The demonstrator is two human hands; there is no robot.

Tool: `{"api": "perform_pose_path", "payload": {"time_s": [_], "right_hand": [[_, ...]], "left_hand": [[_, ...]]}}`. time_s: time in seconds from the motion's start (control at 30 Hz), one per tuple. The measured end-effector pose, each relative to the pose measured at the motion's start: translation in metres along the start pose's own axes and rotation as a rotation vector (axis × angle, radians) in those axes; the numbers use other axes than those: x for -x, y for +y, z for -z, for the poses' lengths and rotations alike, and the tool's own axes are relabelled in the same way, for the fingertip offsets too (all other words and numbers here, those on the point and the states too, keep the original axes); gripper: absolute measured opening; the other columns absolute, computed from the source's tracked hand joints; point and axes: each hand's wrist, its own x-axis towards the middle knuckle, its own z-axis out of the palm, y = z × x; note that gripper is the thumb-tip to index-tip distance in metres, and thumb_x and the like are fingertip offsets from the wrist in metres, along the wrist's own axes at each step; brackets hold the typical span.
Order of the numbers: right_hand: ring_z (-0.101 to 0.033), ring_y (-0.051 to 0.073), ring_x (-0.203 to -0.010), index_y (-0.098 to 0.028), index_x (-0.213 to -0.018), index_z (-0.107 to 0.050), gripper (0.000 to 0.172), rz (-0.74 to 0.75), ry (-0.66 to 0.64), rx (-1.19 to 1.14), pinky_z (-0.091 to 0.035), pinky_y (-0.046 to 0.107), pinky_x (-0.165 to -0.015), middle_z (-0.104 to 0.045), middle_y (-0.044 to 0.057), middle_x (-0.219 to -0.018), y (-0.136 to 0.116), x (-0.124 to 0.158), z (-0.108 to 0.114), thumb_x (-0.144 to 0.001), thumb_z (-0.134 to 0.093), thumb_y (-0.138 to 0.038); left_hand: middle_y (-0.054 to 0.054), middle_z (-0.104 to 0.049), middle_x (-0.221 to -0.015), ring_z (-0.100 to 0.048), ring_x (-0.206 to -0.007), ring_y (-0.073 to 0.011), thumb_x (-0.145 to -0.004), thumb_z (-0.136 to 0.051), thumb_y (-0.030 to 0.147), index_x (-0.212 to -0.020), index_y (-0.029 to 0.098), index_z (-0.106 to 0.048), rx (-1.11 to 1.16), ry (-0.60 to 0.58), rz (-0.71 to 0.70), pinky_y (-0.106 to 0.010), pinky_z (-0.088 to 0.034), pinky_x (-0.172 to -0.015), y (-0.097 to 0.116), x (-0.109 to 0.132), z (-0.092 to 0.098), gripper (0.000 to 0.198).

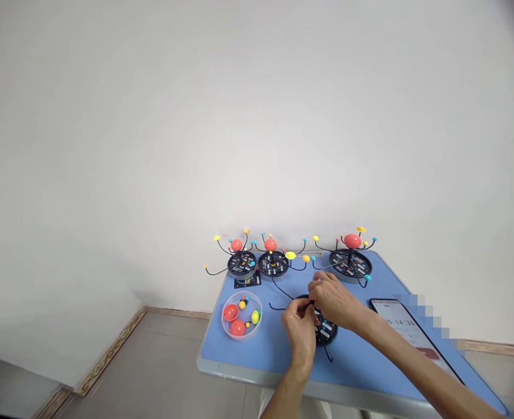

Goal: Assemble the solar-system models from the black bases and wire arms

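Observation:
My left hand [298, 329] and my right hand [331, 299] meet over a round black disc base [327, 330] near the front of the blue table, partly hiding it. Their fingertips pinch a thin black wire arm [283, 294] close to the disc's centre. More bent wires stick out from the disc, one drooping past its front edge. Just left of my hands stands a clear round plastic bowl [242, 315] holding two red half-spheres [236, 327] and several small coloured balls.
Three finished-looking planet models [350, 262] on black discs, with red spheres and wire arms, line the table's back edge. A phone [409, 331] showing a timer lies to the right, partly pixelated. The blue table [257, 355] stands against a white wall above a tiled floor.

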Motion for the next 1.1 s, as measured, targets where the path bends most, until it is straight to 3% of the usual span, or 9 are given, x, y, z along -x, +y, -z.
{"api": "perform_pose_path", "payload": {"time_s": [0.3, 0.5, 0.67, 0.87, 1.0, 1.1], "right_hand": [[-0.056, 0.032, -0.11, -0.014, -0.078, -0.078, 0.026, -0.001, -0.039, 0.036, -0.039, 0.039, -0.087, -0.075, 0.015, -0.096, -0.001, -0.003, -0.004, -0.079, -0.054, -0.004], [-0.052, 0.034, -0.118, -0.016, -0.079, -0.078, 0.024, 0.003, -0.042, 0.039, -0.038, 0.042, -0.091, -0.074, 0.013, -0.104, -0.002, -0.003, -0.006, -0.079, -0.056, -0.007], [-0.053, 0.036, -0.118, -0.015, -0.079, -0.078, 0.027, 0.014, -0.036, 0.048, -0.04, 0.044, -0.092, -0.074, 0.014, -0.105, -0.002, -0.003, -0.008, -0.077, -0.054, -0.002], [-0.053, 0.037, -0.12, -0.014, -0.083, -0.079, 0.031, 0.065, -0.012, 0.075, -0.043, 0.041, -0.087, -0.074, 0.016, -0.109, 0.005, -0.004, -0.018, -0.077, -0.053, 0.001], [-0.056, 0.037, -0.116, -0.013, -0.081, -0.079, 0.031, 0.093, 0.015, 0.101, -0.047, 0.041, -0.082, -0.074, 0.018, -0.106, 0.006, -0.006, -0.023, -0.075, -0.053, 0.003], [-0.06, 0.036, -0.111, -0.013, -0.08, -0.078, 0.034, 0.116, 0.035, 0.115, -0.049, 0.041, -0.081, -0.074, 0.018, -0.101, 0.007, -0.005, -0.025, -0.071, -0.052, 0.007]], "left_hand": [[0.0, -0.061, -0.056, -0.047, -0.042, -0.0114, -0.068, -0.06, 0.025, -0.071, 0.015, -0.068, -0.123, -0.017, -0.005, -0.023, -0.038, -0.042, -0.001, 0.002, 0.003, 0.013], [-0.005, -0.071, -0.068, -0.059, -0.06, -0.0166, -0.075, -0.056, 0.015, -0.073, 0.016, -0.071, -0.344, -0.055, -0.173, -0.026, -0.043, -0.059, 0.009, 0.005, 0.008, 0.016], [-0.009, -0.075, -0.08, -0.066, -0.071, -0.0208, -0.076, -0.053, 0.007, -0.085, 0.015, -0.073, -0.407, -0.094, -0.162, -0.029, -0.047, -0.068, 0.012, 0.009, 0.011, 0.023], [-0.009, -0.073, -0.091, -0.064, -0.09, -0.0253, -0.081, -0.059, 0.012, -0.125, 0.015, -0.062, -0.639, -0.063, -0.119, -0.035, -0.046, -0.083, 0.018, 0.02, 0.03, 0.045], [-0.007, -0.072, -0.088, -0.063, -0.087, -0.0256, -0.079, -0.064, 0.015, -0.121, 0.018, -0.065, -0.631, -0.093, -0.143, -0.034, -0.045, -0.083, 0.028, 0.03, 0.048, 0.042], [-0.006, -0.073, -0.085, -0.063, -0.073, -0.0228, -0.082, -0.064, 0.023, -0.111, 0.021, -0.071, -0.618, -0.068, -0.192, -0.033, -0.047, -0.073, 0.041, 0.032, 0.075, 0.03]]}}
